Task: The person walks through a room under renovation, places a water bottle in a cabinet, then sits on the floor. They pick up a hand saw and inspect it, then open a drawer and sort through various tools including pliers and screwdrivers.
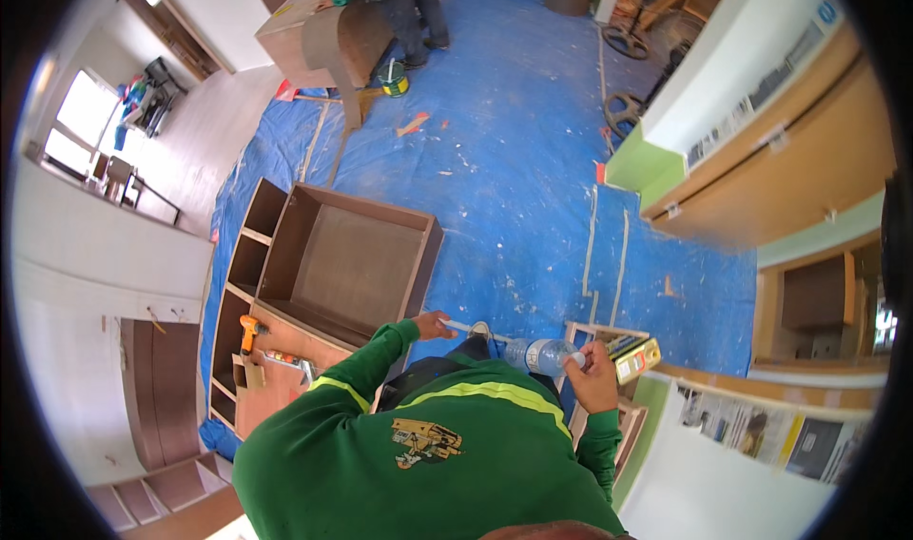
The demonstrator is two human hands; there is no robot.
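My right hand [594, 380] is closed, its fingertips at the white cap [577, 359] of a clear plastic water bottle [534, 353]. The bottle lies roughly sideways in front of my body, its neck toward that hand. My left hand [434, 326] reaches out beside the brown cabinet, fingers drawn together. A thin pale strip [458, 326] extends from its fingertips; what it is cannot be made out. Close to my right hand, a yellow-and-white container [637, 360] rests by a wooden step frame [609, 333].
A brown open cabinet box [357, 255] stands at left, with an orange drill [250, 333] and a sealant gun [290, 361] on the board beside it. Blue sheeting [514, 159] covers the floor. Farther off, a co-worker [395, 2] stands at a curved wooden counter [328, 50] near a green bucket [393, 79].
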